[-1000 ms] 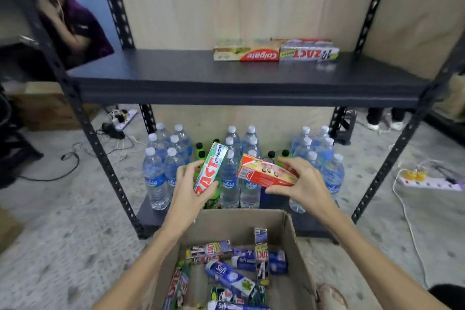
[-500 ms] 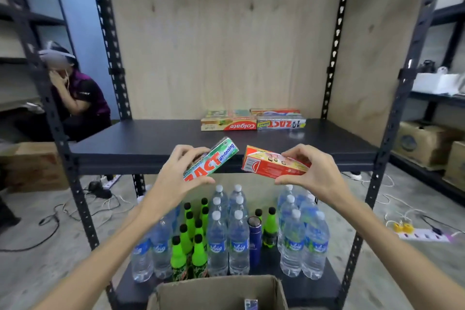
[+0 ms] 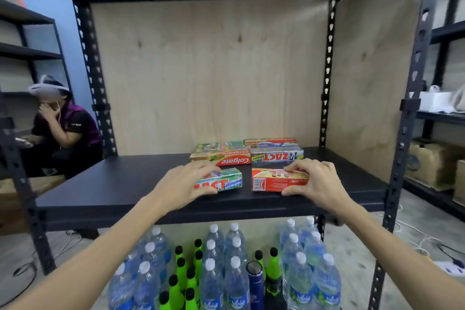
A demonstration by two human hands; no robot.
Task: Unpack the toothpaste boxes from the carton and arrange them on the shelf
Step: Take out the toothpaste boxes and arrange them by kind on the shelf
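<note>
your left hand (image 3: 185,185) holds the green zact box (image 3: 224,181) with fingers curled over its top and thumb under its front edge. your right hand (image 3: 315,180) holds the red box (image 3: 273,180) in the same way, fingers narrow around it. both boxes lie flat on the black shelf (image 3: 113,184), near its front edge, side by side with a small gap between them. just behind them lie the colgate box (image 3: 226,158) and the grey zact box (image 3: 276,156). on the lower level stand water bottles (image 3: 235,277) and green bottles (image 3: 180,274).
</note>
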